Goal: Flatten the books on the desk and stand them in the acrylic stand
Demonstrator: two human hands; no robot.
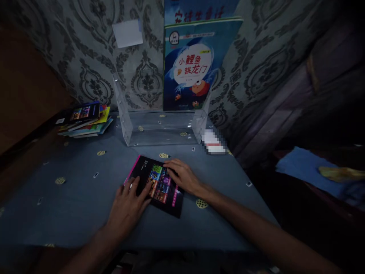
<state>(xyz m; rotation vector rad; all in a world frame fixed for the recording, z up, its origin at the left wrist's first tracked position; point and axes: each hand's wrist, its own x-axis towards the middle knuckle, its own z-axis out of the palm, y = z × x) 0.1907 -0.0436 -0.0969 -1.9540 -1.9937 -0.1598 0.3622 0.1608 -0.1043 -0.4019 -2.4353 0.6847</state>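
Note:
A thin black book [169,201] with a pink spine edge and a grid of small colour pictures lies flat and askew on the table. My left hand [128,198] rests on its near left part, fingers spread over the cover. Across the far right edge lies my right hand [182,176], its fingers stretched out and touching the book. Behind the book stands a clear plastic book rack [159,137]. In the rack's right side, a blue picture book [182,91] with a red fish leans upright, with a taller blue book [199,8] behind it.
Several books are piled in a stack [85,120] at the back left. A pixelated white item [213,142] sits right of the rack. Patterned wallpaper with a white card [127,33] rises behind the blue tablecloth [80,205]. Blue cloth [302,169] lies off to the right.

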